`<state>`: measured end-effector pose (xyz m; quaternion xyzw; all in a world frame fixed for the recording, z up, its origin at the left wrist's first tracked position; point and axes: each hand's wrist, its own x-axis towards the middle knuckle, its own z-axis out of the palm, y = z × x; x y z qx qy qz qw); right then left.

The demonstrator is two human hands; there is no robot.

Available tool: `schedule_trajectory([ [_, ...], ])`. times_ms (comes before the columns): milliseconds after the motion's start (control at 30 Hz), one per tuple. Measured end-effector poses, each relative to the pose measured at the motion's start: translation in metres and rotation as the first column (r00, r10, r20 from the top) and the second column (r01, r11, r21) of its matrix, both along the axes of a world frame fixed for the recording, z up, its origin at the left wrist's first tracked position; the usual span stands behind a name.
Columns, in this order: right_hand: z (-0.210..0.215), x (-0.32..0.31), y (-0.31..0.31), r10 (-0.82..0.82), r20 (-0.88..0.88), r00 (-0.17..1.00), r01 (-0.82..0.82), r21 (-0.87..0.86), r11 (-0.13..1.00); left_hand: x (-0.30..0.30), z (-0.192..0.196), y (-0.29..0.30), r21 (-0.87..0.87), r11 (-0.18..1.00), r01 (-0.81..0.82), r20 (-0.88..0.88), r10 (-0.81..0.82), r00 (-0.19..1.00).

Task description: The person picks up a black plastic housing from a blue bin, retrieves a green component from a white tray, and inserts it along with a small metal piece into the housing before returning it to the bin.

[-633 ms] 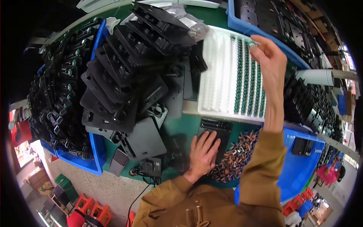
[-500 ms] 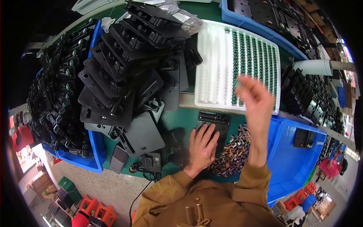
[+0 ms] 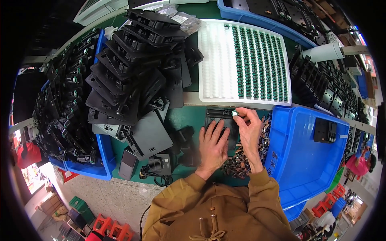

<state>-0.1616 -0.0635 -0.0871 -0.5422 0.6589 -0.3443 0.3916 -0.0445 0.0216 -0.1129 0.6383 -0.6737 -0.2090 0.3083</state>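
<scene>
My right hand (image 3: 251, 130) pinches a small round part (image 3: 235, 113), white-faced with a green rim, between thumb and fingertips. It holds this at the far right end of a black plastic housing (image 3: 217, 113) on the green table. My left hand (image 3: 213, 146) lies on the housing with fingers stretched out, covering much of it. Just beyond stands a white tray (image 3: 217, 68) with rows of small green parts on its right side. By my right wrist lies a heap of small copper and metal pieces (image 3: 237, 164).
A tall stack of black housings (image 3: 132, 52) leans at the left, beside a blue crate (image 3: 106, 160) full of them. At the right is a blue bin (image 3: 305, 168) with a black part inside. A small adapter (image 3: 160, 164) with a cable sits at the front edge.
My right hand has come down from over the tray to the black housing, bringing the small round part. My left hand stays on the housing. The whole view has shifted slightly.
</scene>
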Motion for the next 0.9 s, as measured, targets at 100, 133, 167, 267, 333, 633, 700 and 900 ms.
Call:
schedule_trajectory([
  [100, -0.002, -0.002, 0.003, -0.011, -0.050, 0.999, 0.010, -0.011, 1.000, 0.001, 0.000, 0.001, 0.000, 1.000, -0.005, 0.002, 0.005, 1.000],
  [133, -0.002, -0.003, 0.004, -0.009, -0.070, 0.998, 0.006, -0.036, 0.999, 0.000, 0.000, 0.000, -0.001, 1.000, -0.007, 0.001, 0.007, 1.000],
  [167, -0.003, -0.003, 0.005, -0.007, -0.090, 0.996, 0.001, -0.061, 0.998, 0.000, 0.000, 0.000, 0.001, 1.000, -0.007, 0.000, 0.007, 1.000],
  [267, -0.005, -0.001, 0.005, -0.003, -0.147, 0.989, -0.010, -0.088, 0.996, -0.001, 0.000, -0.001, 0.001, 1.000, -0.009, -0.007, 0.009, 1.000],
  [333, 0.002, 0.003, 0.004, -0.005, -0.154, 0.988, -0.007, -0.080, 0.997, 0.000, 0.000, -0.002, -0.001, 1.000, -0.012, -0.003, 0.012, 1.000],
  [633, -0.003, 0.003, 0.004, 0.047, -0.209, 0.977, -0.080, -0.148, 0.986, 0.000, -0.001, 0.000, 0.013, 1.000, -0.018, -0.004, 0.018, 1.000],
  [700, -0.001, 0.002, 0.004, 0.043, -0.222, 0.974, -0.077, -0.146, 0.986, -0.001, 0.000, 0.001, 0.015, 1.000, -0.017, -0.008, 0.018, 1.000],
  [900, 0.009, 0.003, -0.003, -0.002, -0.220, 0.976, -0.019, -0.093, 0.995, -0.001, 0.002, -0.001, 0.025, 1.000, -0.018, -0.004, 0.019, 1.000],
])
